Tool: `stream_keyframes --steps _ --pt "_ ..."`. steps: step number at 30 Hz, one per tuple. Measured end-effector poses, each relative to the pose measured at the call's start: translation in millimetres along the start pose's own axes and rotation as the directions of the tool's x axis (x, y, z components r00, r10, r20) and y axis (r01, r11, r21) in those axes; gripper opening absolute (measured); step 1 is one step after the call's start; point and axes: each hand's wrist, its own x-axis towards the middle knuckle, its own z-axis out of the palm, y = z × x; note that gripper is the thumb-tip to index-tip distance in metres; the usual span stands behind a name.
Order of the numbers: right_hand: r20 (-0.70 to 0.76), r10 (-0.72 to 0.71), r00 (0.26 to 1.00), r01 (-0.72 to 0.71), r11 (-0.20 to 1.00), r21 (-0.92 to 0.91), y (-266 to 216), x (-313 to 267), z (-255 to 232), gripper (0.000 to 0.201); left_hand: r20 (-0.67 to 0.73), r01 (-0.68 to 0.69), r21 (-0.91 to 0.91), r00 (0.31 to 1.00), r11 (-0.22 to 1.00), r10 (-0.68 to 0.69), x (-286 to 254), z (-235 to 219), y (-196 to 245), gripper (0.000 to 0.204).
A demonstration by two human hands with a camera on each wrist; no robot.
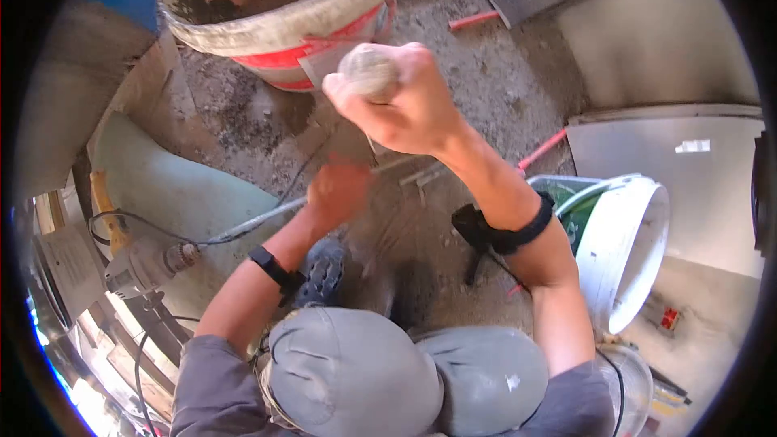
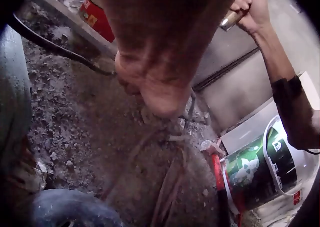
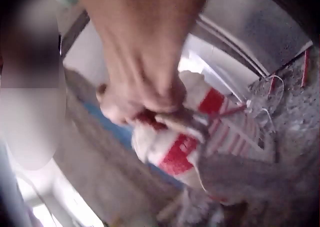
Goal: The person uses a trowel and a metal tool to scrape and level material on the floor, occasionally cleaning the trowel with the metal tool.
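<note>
My right hand point(image 1: 409, 101) grips a trowel by its round wooden handle point(image 1: 370, 73), whose end faces up at the head camera. The trowel's grey blade point(image 3: 240, 174) shows blurred beside the red-and-white bucket point(image 1: 283, 32) in the right wrist view. Lower down, my left hand point(image 1: 338, 192) is curled round the metal rod point(image 1: 279, 210) of a power mixer point(image 1: 142, 267). The mixer lies at the left with its rod slanting up to the right. In the left wrist view the left hand's point(image 2: 155, 81) fingers are mostly hidden.
A white-and-green bucket point(image 1: 619, 255) lies tipped at the right. A black cable point(image 1: 146, 222) loops by the mixer, near a pale green sheet point(image 1: 174, 170). Grey panels point(image 1: 672, 170) stand at the right, and dusty rubble point(image 1: 243, 113) covers the floor.
</note>
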Motion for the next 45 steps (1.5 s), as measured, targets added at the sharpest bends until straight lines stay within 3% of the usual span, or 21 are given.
stream_keyframes --steps 2,3,6,7,11,14,15,16,18,21,22,24,27,32,33,34,35,36,38,41,45 --pt "-0.047 0.073 0.996 -0.068 0.993 0.094 -25 8 -11 0.019 0.031 -0.004 0.022 1.0 1.0 0.004 -6 13 4 0.024" --pt "-0.056 0.007 0.998 -0.001 0.993 0.119 -40 15 -16 0.018 -0.006 -0.005 -0.017 1.0 1.0 0.005 -4 15 2 0.025" --pt "0.09 0.162 0.983 -0.169 0.982 0.079 -17 -11 -5 0.01 -0.032 -0.023 -0.102 0.999 0.994 0.02 -8 17 7 0.026" --pt "0.074 0.192 0.979 -0.191 0.981 -0.01 9 -29 10 0.008 -0.021 -0.019 -0.097 1.0 0.995 0.017 -7 14 6 0.027" --pt "0.033 0.125 0.992 -0.127 0.99 0.068 -11 -13 -4 0.018 -0.009 -0.01 -0.109 1.0 0.994 0.009 -9 12 2 0.032" --pt "-0.078 0.292 0.953 -0.276 0.947 0.167 -37 -15 -19 0.019 0.058 -0.006 -0.105 0.998 0.994 0.012 -11 15 6 0.033" --pt "-0.088 0.168 0.982 -0.154 0.976 0.151 -9 -27 -11 0.021 0.047 -0.007 -0.088 0.999 0.996 0.012 -7 11 4 0.034" --pt "0.006 0.154 0.988 -0.154 0.988 -0.019 -5 -27 -13 0.02 -0.012 -0.028 -0.074 1.0 0.997 0.028 -10 16 5 0.034" --pt "0.006 0.293 0.956 -0.293 0.954 0.056 -9 -20 -15 0.019 -0.157 -0.052 -0.028 0.986 0.998 0.047 -9 15 2 0.034" --pt "-0.054 0.085 0.995 -0.085 0.996 0.003 -23 -14 -23 0.02 0.04 0.0 -0.08 0.999 0.997 0.004 -7 8 5 0.033" --pt "-0.068 0.27 0.961 -0.252 0.948 0.196 -35 -18 -24 0.018 0.042 -0.004 -0.073 0.999 0.997 0.007 -9 12 5 0.033" --pt "-0.111 0.141 0.984 -0.125 0.982 0.139 -12 -33 -14 0.017 0.018 -0.02 -0.049 1.0 0.999 0.021 -7 12 5 0.032" --pt "-0.149 0.22 0.964 -0.225 0.974 -0.019 -13 -24 -15 0.026 -0.096 -0.027 -0.013 0.995 1.0 0.026 -4 22 -1 0.03" --pt "-0.223 0.206 0.953 -0.2 0.979 0.048 -44 -34 -18 0.024 0.014 -0.022 -0.082 1.0 0.996 0.024 -12 25 4 0.027" --pt "-0.19 0.205 0.96 -0.198 0.979 0.051 -29 -51 -6 0.024 -0.024 -0.017 -0.099 1.0 0.995 0.015 -6 19 2 0.027" --pt "-0.158 0.201 0.967 -0.195 0.98 0.051 -19 -59 3 0.023 -0.279 -0.078 -0.128 0.959 0.989 0.039 -8 14 5 0.027" --pt "-0.137 0.133 0.982 -0.136 0.991 -0.008 -23 -60 8 0.023 -0.522 -0.145 -0.135 0.851 0.98 0.054 -16 10 8 0.027" --pt "-0.115 0.055 0.992 -0.063 0.996 -0.065 -31 -59 12 0.022 -0.599 -0.185 -0.123 0.797 0.975 0.075 -18 10 7 0.027" --pt "-0.096 0.052 0.994 -0.047 0.997 0.057 -53 -57 14 0.023 -0.54 -0.212 -0.133 0.835 0.968 0.109 -22 13 4 0.027" --pt "-0.117 -0.013 0.993 0.009 0.999 -0.038 -75 -63 35 0.026 -0.288 -0.165 -0.136 0.95 0.977 0.12 -24 22 -7 0.028" --pt "-0.007 0.065 0.998 -0.065 0.977 -0.205 -38 -95 49 0.022 -0.252 -0.143 -0.086 0.961 0.986 0.117 -40 28 -23 0.028"
